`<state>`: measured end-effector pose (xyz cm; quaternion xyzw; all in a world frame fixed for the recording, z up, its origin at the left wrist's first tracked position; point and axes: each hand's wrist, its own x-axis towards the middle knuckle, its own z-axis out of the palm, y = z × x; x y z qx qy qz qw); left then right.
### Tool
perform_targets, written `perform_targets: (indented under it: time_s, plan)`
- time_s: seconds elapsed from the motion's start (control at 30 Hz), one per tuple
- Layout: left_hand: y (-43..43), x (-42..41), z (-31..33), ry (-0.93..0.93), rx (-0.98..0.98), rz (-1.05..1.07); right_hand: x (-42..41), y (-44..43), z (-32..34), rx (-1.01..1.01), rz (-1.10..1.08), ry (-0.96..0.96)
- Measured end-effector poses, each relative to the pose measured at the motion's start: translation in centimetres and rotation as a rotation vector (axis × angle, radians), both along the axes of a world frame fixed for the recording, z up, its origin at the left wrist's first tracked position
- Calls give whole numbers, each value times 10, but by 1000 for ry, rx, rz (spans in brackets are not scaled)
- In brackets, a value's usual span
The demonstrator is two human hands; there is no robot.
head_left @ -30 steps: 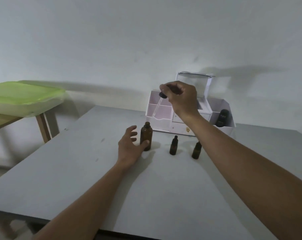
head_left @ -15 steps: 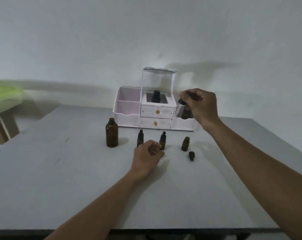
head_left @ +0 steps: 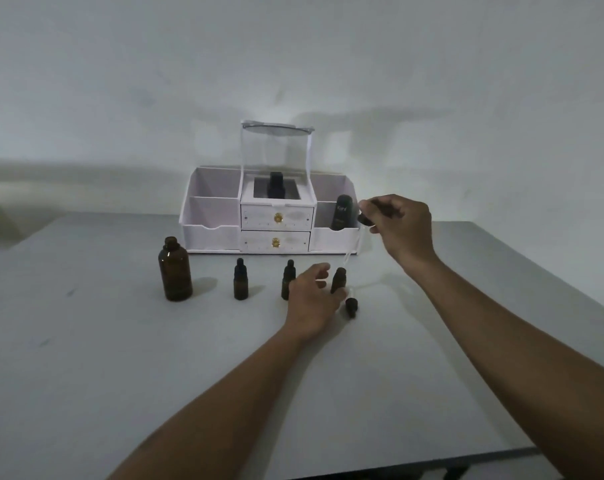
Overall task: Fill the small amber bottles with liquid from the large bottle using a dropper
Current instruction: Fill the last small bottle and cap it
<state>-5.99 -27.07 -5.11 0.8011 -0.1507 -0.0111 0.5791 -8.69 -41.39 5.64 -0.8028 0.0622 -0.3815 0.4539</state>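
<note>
Right hand pinching dropper bulb, glass tip above uncapped small amber bottle, left hand loosely curled beside it, maybe touching, loose cap at 4 o'clock, large bottle far left on surface, 2 capped btls between.

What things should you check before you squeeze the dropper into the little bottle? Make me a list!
1. Dropper held firmly: ok, the right hand pinches its dark bulb.
2. Tip lined up over the open small bottle: ok, it hangs close above the neck, though it is not yet inside.
3. Small bottle steadied: not ok, the left hand is beside it but its fingers are open.
4. Bottle uncapped: ok, its cap lies on the table.
5. Liquid in the dropper: cannot tell, the glass is too faint.
6. Large bottle out of the way: ok, it stands far left.
</note>
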Motion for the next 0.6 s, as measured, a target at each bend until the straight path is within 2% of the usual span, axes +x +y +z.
perform_targets:
  time_s: [0.6]
  plan:
    - [-9, 10, 2, -127, 157, -18, 7, 3, -15, -28, 0, 28]
